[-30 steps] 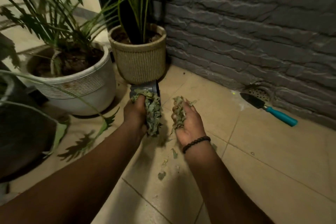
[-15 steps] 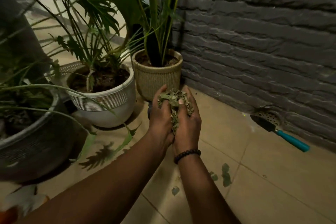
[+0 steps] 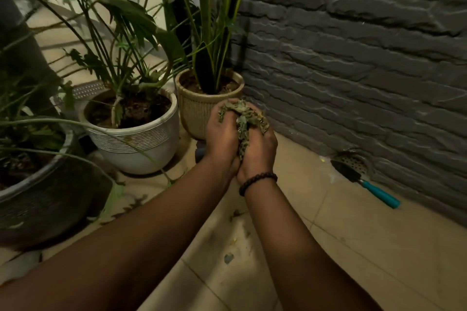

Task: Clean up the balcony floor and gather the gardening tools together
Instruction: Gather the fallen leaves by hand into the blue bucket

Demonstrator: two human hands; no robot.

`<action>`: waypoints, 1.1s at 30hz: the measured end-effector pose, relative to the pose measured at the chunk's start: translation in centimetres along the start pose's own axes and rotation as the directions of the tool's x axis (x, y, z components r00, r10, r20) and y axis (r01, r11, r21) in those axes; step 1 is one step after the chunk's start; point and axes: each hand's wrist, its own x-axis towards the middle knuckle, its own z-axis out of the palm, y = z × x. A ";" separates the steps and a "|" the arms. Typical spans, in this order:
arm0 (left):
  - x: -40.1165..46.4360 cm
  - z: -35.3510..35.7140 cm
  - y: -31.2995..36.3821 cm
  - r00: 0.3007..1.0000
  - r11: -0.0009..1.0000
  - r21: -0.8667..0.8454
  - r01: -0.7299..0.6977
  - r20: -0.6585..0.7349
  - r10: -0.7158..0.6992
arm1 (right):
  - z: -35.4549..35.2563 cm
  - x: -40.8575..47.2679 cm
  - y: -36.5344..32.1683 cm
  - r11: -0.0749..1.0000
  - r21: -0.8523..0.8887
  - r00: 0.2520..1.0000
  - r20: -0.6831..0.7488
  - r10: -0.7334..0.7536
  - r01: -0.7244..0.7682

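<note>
My left hand (image 3: 221, 135) and my right hand (image 3: 260, 149) are pressed together, cupped around a clump of dry green leaves (image 3: 242, 115) that sticks out above and between the palms. They are raised above the tiled floor, in front of a beige woven pot (image 3: 195, 108). A black trowel with a teal handle (image 3: 380, 194) lies on the floor to the right, against the foot of the wall. A few leaf scraps (image 3: 228, 257) lie on the tiles below my arms. A dark object on the floor behind my left hand is mostly hidden.
A white ribbed pot (image 3: 141, 141) with a leafy plant stands left of the beige one, and a dark pot (image 3: 38, 204) sits at the far left. A grey brick wall (image 3: 353, 58) closes the right side, with a round floor drain (image 3: 353, 163) at its base.
My hands, apart a second ago with leaves in each, have come together around one clump and lifted it. The view has risen and tilted up.
</note>
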 end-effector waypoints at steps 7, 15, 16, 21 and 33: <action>2.7 3.1 6.2 0.999 0.998 0.047 -0.043 -0.032 0.044 | 4.2 3.2 -4.8 0.997 -0.034 0.997 -0.046 -0.070 0.068; -3.1 3.6 11.5 0.985 0.984 0.121 0.129 -0.134 -0.112 | 5.5 -2.9 -11.0 0.982 -0.143 0.989 -0.096 0.111 -0.124; -4.0 3.8 12.5 0.977 0.980 0.105 0.172 -0.142 -0.156 | 5.5 -4.0 -12.2 0.974 -0.186 0.989 -0.101 0.112 -0.129; -10.7 5.2 20.3 0.925 0.944 0.040 0.327 -0.217 -0.311 | 6.9 -9.8 -19.0 0.888 -0.391 0.969 -0.142 0.200 -0.241; -27.4 7.1 46.7 0.850 0.906 -0.072 0.417 -0.322 -0.416 | 18.6 -27.6 -45.0 0.798 -0.404 0.894 -0.171 0.414 -0.447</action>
